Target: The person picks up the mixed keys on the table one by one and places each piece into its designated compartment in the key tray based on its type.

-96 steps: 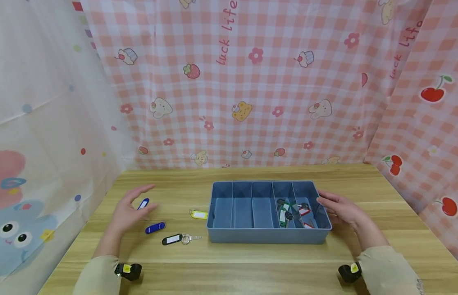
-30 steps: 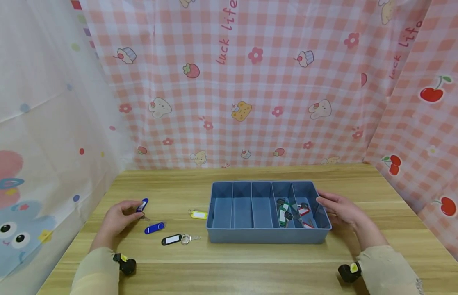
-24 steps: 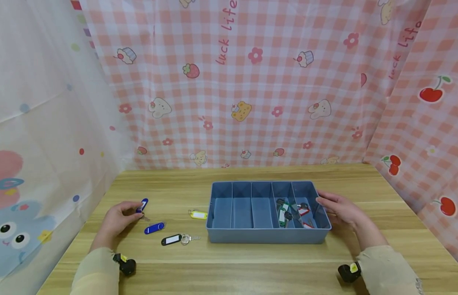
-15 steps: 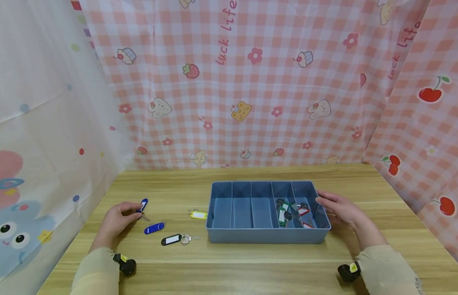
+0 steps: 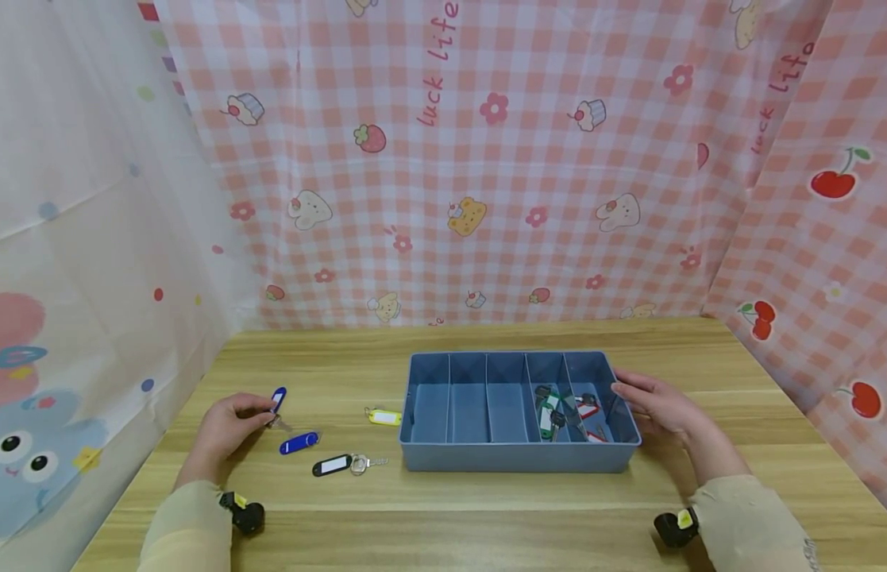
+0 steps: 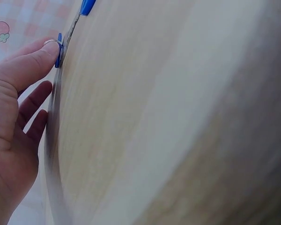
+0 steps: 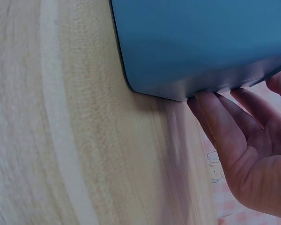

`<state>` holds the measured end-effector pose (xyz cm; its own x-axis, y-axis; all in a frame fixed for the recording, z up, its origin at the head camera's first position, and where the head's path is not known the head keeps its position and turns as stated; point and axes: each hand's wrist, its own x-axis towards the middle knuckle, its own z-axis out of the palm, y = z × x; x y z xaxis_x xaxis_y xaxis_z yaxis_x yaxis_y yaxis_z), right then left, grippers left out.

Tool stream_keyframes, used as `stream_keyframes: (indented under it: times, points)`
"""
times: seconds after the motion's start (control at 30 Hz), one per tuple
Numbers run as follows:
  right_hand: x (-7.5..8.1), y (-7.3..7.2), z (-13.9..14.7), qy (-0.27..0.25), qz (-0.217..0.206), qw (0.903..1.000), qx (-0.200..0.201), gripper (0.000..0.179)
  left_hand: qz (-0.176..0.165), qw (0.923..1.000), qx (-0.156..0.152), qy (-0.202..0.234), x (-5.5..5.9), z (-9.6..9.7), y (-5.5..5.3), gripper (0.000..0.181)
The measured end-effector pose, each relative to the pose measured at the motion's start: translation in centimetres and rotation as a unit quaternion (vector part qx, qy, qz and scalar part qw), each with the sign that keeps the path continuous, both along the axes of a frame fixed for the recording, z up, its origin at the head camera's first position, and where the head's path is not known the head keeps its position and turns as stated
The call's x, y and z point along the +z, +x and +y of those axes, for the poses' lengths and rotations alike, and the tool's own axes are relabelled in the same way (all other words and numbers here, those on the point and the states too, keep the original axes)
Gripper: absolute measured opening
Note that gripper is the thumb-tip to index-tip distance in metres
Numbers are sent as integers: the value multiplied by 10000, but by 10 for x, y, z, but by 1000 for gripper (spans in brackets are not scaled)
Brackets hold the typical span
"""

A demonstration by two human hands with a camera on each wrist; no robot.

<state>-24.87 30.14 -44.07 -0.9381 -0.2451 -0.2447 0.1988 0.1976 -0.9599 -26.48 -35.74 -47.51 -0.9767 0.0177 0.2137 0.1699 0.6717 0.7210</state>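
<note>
My left hand (image 5: 229, 429) pinches a blue key tag (image 5: 278, 397) with a white label at the table's left side. Its key (image 5: 282, 423) points toward the front right; in the left wrist view, my thumb lies against the ring (image 6: 54, 42). Just in front lies a second blue key tag (image 5: 298, 443), apart from the hand. My right hand (image 5: 661, 405) rests on the right end of a blue-grey box (image 5: 514, 458) with several compartments. In the right wrist view its extended fingers (image 7: 220, 117) touch the box's end wall.
A black key tag (image 5: 332, 465) with a key lies in front, and a yellow key tag (image 5: 384, 417) lies close to the box's left end. Green key tags (image 5: 546, 421) and red key tags (image 5: 588, 411) sit in the two rightmost compartments. Curtains border the wooden table (image 5: 443, 516).
Earlier my left hand was spread above the blue key tag; it has come down and pinched it. In the last second that tag shifted slightly toward me. My right hand stays at the box.
</note>
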Motion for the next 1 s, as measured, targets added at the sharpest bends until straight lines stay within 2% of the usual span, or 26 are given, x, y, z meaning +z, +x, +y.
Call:
stream_keyframes:
  times: [0.2, 0.37, 0.53, 1.0]
  points:
    - [1, 2, -2, 4, 13, 10000, -66, 71, -111, 9999, 45, -61, 1, 0, 0, 11]
    - [0, 0, 0, -42, 79, 10000, 39, 74, -223, 9997, 89, -8, 1, 0, 1, 10]
    - [0, 0, 3, -168, 118, 9997, 150, 73, -230, 9995, 145, -139, 1, 1, 2, 10]
    - [2, 2, -2, -61, 9, 10000, -64, 73, -44, 9990, 320, -319, 5, 4, 4, 12]
